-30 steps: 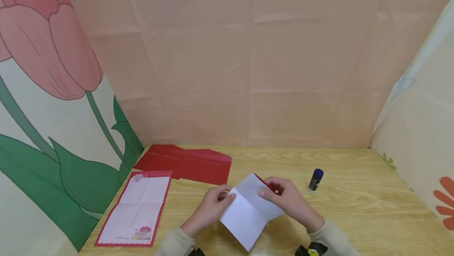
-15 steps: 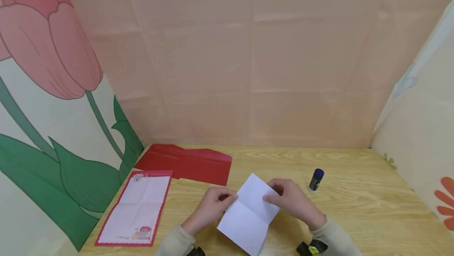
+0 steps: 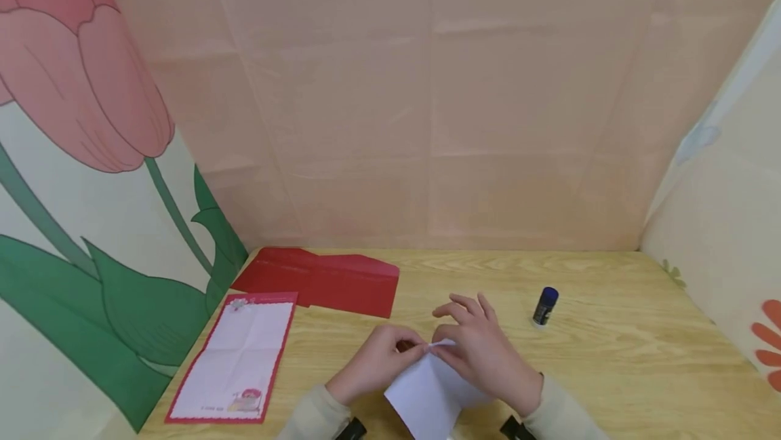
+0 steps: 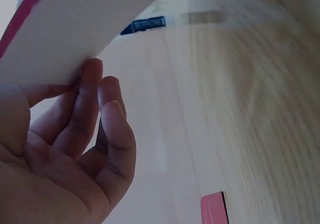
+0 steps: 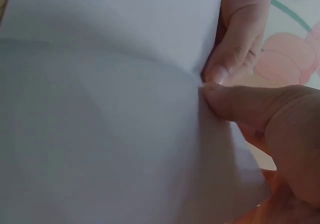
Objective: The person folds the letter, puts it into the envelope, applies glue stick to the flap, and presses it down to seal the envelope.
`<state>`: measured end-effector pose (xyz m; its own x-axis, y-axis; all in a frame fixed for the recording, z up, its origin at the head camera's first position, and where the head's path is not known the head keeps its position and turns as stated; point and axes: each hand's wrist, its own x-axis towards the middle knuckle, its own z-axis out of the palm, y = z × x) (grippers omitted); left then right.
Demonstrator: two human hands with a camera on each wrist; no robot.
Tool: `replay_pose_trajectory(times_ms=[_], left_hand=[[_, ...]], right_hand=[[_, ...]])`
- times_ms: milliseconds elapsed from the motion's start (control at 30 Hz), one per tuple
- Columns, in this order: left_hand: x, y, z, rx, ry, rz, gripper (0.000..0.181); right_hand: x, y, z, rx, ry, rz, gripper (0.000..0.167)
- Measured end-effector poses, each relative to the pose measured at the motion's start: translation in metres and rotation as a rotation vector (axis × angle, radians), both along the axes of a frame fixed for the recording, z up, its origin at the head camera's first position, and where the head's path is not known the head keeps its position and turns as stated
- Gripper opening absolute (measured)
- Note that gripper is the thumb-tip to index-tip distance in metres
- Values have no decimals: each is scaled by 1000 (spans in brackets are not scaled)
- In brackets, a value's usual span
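Note:
A creased sheet of paper (image 3: 427,386), white on the side facing up, is held above the table between both hands. My left hand (image 3: 381,362) pinches its upper left edge between thumb and fingertips. Right beside that grip, the thumb and index finger of my right hand (image 3: 488,358) pinch the same edge, while its other fingers spread upward. In the left wrist view the paper (image 4: 75,34) shows a pink-red border on its underside. The right wrist view has the two thumbs nearly meeting at a fold in the paper (image 5: 110,119).
A second creased sheet with a red border (image 3: 234,362) lies at the left of the wooden table (image 3: 610,372). Behind it are red envelopes (image 3: 354,284), overlapping. A glue stick with a dark blue cap (image 3: 545,306) stands at the right.
My right hand has moved left along the paper's edge to meet the left hand, its outer fingers lifting. The sheet, flatter half a second ago, is now bent at the pinched edge.

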<state>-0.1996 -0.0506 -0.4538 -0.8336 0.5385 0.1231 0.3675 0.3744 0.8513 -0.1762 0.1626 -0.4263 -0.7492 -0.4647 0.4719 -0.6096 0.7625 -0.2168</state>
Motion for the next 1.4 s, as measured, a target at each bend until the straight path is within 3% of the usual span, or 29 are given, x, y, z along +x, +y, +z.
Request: replay_pose_trajectory(times_ms=[233,367,600,867,1067,1200,1333,1400], left_hand=[[0,-8,6,-7,-50,42,11],[0,-14,8,-14,-49,66,11],[-2,-22,12,-33,-19,74,11],[-4,-28,13,-39,-28,101,10],[-6,-37,9,-37,-40,149,9],[-7,-39,9,-21,-9,193,8],[-5,-32,11,0,44,174,7],[-4,-26,12,17,62,149,8]], right_hand=[[-1,12,3,-123,-73,-37,19],[-3,19,4,-182,-86,-42,24],[-4,25,8,-227,-192,-27,24],[-7,34,8,-239,-162,-37,22],[-7,44,5,-243,-203,-76,20],[-6,45,6,-222,-249,-104,14],[-4,36,7,-106,-184,-175,8],[-1,26,7,-29,-110,-180,17]])
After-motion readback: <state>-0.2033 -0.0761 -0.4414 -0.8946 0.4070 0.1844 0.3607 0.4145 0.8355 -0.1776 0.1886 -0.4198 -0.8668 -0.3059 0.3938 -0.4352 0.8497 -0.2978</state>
